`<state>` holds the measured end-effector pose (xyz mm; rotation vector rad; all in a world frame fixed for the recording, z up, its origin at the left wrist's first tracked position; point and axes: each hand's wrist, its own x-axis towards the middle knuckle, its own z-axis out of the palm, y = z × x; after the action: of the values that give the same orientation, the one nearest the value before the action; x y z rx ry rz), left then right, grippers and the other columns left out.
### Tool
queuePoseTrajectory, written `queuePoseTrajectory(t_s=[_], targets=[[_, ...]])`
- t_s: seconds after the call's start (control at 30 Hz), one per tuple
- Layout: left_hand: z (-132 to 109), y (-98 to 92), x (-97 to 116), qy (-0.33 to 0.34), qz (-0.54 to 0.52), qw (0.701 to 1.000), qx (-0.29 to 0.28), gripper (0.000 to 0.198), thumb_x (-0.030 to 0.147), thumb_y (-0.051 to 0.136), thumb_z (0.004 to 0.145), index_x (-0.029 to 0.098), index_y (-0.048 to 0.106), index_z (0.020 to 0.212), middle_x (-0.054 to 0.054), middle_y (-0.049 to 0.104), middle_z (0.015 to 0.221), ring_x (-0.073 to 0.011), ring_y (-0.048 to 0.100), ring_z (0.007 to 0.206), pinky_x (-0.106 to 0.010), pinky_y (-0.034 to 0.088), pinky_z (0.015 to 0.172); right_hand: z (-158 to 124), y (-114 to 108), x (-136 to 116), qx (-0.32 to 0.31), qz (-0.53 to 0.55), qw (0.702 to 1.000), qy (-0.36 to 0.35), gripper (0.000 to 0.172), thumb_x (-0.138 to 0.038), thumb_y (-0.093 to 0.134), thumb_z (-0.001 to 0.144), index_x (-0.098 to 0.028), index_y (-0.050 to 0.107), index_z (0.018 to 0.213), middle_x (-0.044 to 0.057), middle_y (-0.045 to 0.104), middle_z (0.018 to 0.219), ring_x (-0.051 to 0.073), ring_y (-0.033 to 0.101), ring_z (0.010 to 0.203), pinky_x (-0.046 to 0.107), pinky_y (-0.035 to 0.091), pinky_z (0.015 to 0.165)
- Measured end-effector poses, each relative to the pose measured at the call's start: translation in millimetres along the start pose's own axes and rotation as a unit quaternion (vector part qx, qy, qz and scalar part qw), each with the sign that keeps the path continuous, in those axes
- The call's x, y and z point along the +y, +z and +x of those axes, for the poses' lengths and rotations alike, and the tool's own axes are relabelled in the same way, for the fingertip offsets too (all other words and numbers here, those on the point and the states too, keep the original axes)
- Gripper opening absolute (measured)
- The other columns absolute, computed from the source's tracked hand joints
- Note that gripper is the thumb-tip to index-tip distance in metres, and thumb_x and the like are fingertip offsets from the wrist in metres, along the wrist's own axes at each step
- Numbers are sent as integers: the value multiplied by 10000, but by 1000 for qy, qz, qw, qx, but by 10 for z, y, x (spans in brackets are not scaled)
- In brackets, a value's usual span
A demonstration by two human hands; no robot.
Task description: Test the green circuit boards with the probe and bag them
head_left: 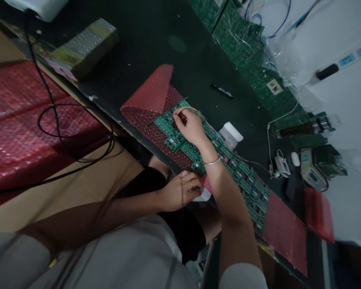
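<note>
My right hand (190, 125) is over the far end of a row of green circuit boards (183, 146), its thumb and fingertips pinched on the end of a thin multicoloured cable (203, 117). That cable loops over the hand and runs back along the boards. Beneath the boards lies red bubble wrap (164, 140), with one corner folded up. My left hand (180, 191) is at the table's front edge, fingers curled, against a small white and pink item (207, 190). What its fingers hold is partly hidden.
A black marker pen (222, 90) and an open white packet (231, 134) lie beyond the boards. Wrapped boards (243, 60) line the wall. A metal box (84, 46) stands at the upper left. Black cable (52, 100) hangs over red-wrapped bundles (33, 128). Small devices (314, 170) stand at right.
</note>
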<state>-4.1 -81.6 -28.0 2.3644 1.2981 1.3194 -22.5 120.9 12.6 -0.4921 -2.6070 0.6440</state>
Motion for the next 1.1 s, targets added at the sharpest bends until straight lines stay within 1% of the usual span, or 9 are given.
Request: queuePoseTrajectory(t_s=[0.2, 0.33, 0.4, 0.5, 0.6, 0.67, 0.77, 0.87, 1.1], targets=[[-36, 11, 149, 23, 32, 999, 20, 243, 166, 435, 1038, 151, 659, 944, -77, 712, 1042, -203, 591, 962, -360, 405, 805, -6, 47, 19, 31, 24, 999, -17, 45, -213, 548, 948, -212, 583, 921, 42, 701, 975, 183, 635, 957, 326, 507, 891], [57, -297, 100, -49, -6, 997, 52, 195, 168, 470, 1020, 170, 662, 982, -72, 707, 1053, -185, 598, 956, -329, 425, 814, -56, 42, -31, 84, 18, 996, -31, 79, -232, 532, 935, -208, 606, 922, 63, 714, 967, 198, 647, 934, 344, 514, 899], [163, -563, -123, -128, -13, 986, 106, 161, 187, 523, 995, 179, 678, 953, -66, 691, 1030, -179, 599, 971, -316, 448, 861, -124, 4, -57, 147, 7, 989, -27, 113, -255, 521, 940, -204, 622, 936, 82, 720, 980, 206, 653, 939, 354, 515, 905], [356, -951, -657, -250, 14, 951, 180, 156, 226, 571, 943, 178, 707, 883, -61, 680, 1005, -191, 615, 982, -334, 474, 917, -257, -60, -50, 218, -5, 976, 17, 146, -281, 515, 935, -199, 637, 937, 87, 717, 954, 207, 659, 909, 351, 522, 879], [547, -1161, -1165, -330, 62, 932, 140, 173, 235, 567, 895, 163, 720, 855, -71, 696, 969, -210, 640, 963, -350, 497, 931, -363, -66, 10, 247, 6, 967, 68, 163, -288, 515, 909, -190, 646, 911, 78, 714, 888, 201, 661, 826, 338, 534, 820], [654, -1180, -1377, -359, 102, 921, 112, 188, 217, 553, 872, 147, 727, 854, -91, 704, 967, -226, 648, 956, -362, 508, 932, -394, -32, 56, 250, 25, 965, 79, 182, -292, 512, 900, -181, 655, 907, 80, 718, 873, 200, 663, 802, 331, 538, 796], [748, -1110, -1505, -372, 147, 910, 107, 200, 197, 547, 845, 148, 741, 828, -110, 714, 964, -257, 655, 952, -396, 515, 936, -396, 31, 93, 254, 46, 963, 82, 196, -303, 513, 895, -179, 665, 910, 78, 723, 871, 197, 668, 792, 320, 538, 776], [769, -1038, -1515, -386, 181, 899, 99, 207, 208, 551, 846, 169, 753, 825, -109, 721, 988, -282, 658, 987, -408, 519, 932, -386, 64, 91, 258, 61, 960, 88, 191, -302, 511, 889, -188, 663, 906, 75, 725, 870, 194, 672, 791, 315, 540, 777], [802, -1037, -1502, -405, 210, 888, 63, 209, 222, 539, 878, 192, 745, 864, -79, 732, 1052, -241, 688, 977, -327, 530, 881, -386, 64, 86, 254, 68, 961, 80, 179, -288, 511, 878, -194, 662, 896, 75, 728, 863, 198, 675, 782, 315, 542, 765]])
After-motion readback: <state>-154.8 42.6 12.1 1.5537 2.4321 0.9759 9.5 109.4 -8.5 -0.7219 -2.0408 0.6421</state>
